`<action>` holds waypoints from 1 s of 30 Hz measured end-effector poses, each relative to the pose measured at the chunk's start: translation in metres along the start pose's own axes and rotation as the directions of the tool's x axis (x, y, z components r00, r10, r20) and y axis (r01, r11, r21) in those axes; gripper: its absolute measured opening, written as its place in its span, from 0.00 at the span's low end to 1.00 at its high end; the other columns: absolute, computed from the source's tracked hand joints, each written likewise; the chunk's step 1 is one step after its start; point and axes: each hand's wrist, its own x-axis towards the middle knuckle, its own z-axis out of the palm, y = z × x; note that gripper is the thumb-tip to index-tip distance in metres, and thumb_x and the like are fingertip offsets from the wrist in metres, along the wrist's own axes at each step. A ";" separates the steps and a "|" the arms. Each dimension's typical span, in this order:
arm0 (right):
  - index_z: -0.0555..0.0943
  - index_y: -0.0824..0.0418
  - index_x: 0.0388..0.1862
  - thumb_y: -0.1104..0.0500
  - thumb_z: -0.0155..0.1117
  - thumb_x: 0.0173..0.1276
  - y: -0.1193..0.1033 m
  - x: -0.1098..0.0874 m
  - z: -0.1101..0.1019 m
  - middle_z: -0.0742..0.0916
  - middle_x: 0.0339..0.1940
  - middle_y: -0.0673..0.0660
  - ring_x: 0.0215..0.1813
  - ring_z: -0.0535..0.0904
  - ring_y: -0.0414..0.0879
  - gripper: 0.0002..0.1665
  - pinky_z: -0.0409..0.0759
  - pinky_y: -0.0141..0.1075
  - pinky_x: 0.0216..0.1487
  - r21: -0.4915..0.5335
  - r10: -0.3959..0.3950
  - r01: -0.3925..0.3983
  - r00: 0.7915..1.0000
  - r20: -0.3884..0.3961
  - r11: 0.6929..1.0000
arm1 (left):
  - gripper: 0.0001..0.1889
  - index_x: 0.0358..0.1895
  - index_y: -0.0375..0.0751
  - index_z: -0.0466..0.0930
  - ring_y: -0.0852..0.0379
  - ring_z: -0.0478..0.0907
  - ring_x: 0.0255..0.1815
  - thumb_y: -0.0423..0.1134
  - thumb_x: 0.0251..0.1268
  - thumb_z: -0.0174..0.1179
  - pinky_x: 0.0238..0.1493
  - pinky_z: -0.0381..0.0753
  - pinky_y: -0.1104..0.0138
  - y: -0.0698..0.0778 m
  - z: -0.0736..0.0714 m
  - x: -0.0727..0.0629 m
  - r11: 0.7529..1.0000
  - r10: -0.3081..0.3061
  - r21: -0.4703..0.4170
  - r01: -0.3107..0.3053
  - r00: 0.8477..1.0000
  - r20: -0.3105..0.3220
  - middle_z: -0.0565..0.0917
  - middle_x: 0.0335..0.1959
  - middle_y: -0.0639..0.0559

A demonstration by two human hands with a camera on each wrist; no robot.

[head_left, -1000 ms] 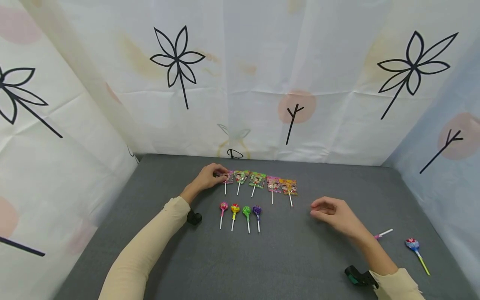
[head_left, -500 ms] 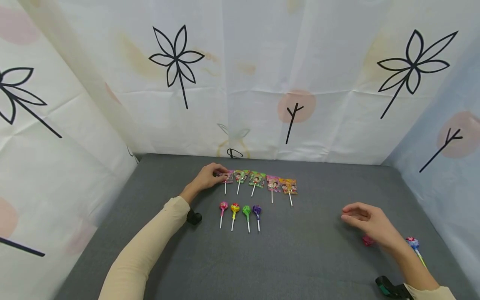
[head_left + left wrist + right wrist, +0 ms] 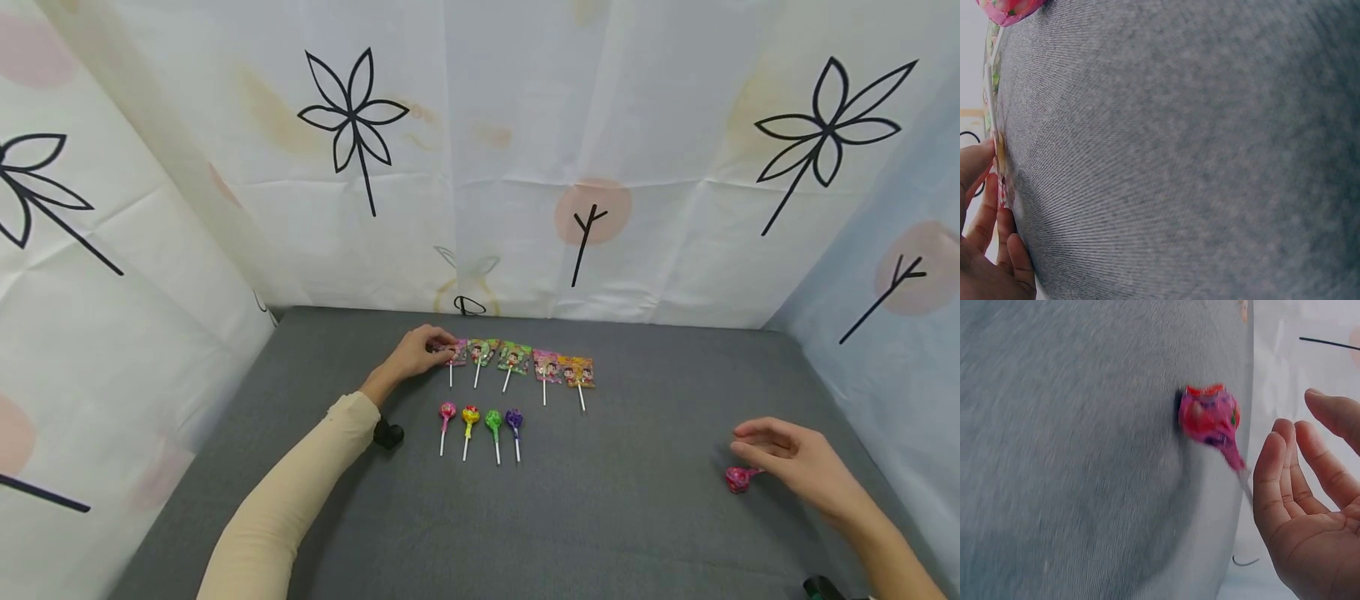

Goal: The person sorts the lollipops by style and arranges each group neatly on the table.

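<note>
At the far end of the grey table my left hand (image 3: 416,353) holds the leftmost flat-wrapped lollipop (image 3: 456,353), its thumb and fingers on the wrapper edges; the left wrist view shows this packet edge-on. On the right, my right hand (image 3: 798,458) hovers with loosely bent fingers and nothing in them. Just beneath its fingertips lies a pink round lollipop (image 3: 738,478), its stick partly hidden by the hand. In the right wrist view that pink lollipop (image 3: 1209,415) appears beside the fingers, apart from the palm.
More flat-wrapped lollipops, green (image 3: 514,358), pink (image 3: 547,367) and orange (image 3: 577,372), continue the back row. In front stand several round lollipops in a row: pink (image 3: 447,412), yellow (image 3: 470,415), green (image 3: 492,420), purple (image 3: 513,419). Patterned white cloth (image 3: 510,125) walls the table.
My right hand has moved rightward and slightly nearer, from beside the rows to above the pink round lollipop. It now covers the blue lollipop. My left hand has stayed in place.
</note>
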 end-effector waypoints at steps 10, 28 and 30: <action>0.76 0.76 0.59 0.57 0.66 0.75 0.011 -0.011 -0.016 0.87 0.46 0.53 0.42 0.86 0.42 0.24 0.84 0.37 0.39 0.021 -0.005 0.005 1.000 -0.023 1.000 | 0.12 0.53 0.33 0.85 0.40 0.80 0.52 0.34 0.70 0.66 0.55 0.74 0.45 -0.002 0.000 0.001 1.000 0.024 -0.009 -0.024 1.000 0.001 0.83 0.50 0.40; 0.77 0.74 0.59 0.56 0.75 0.67 0.030 -0.017 -0.025 0.85 0.48 0.51 0.43 0.75 0.22 0.30 0.82 0.33 0.35 -0.109 -0.021 0.010 0.995 -0.096 0.994 | 0.13 0.54 0.34 0.85 0.40 0.79 0.53 0.34 0.70 0.66 0.55 0.74 0.45 -0.005 0.001 0.001 1.000 0.011 -0.009 -0.011 1.000 0.010 0.82 0.50 0.40; 0.76 0.75 0.60 0.57 0.75 0.67 0.031 -0.017 -0.024 0.85 0.49 0.54 0.43 0.77 0.25 0.30 0.82 0.35 0.36 -0.092 -0.016 0.009 0.997 -0.069 0.996 | 0.13 0.54 0.34 0.85 0.41 0.79 0.52 0.34 0.70 0.66 0.55 0.74 0.46 -0.005 0.001 0.001 1.000 0.011 -0.006 -0.011 1.000 0.011 0.82 0.50 0.41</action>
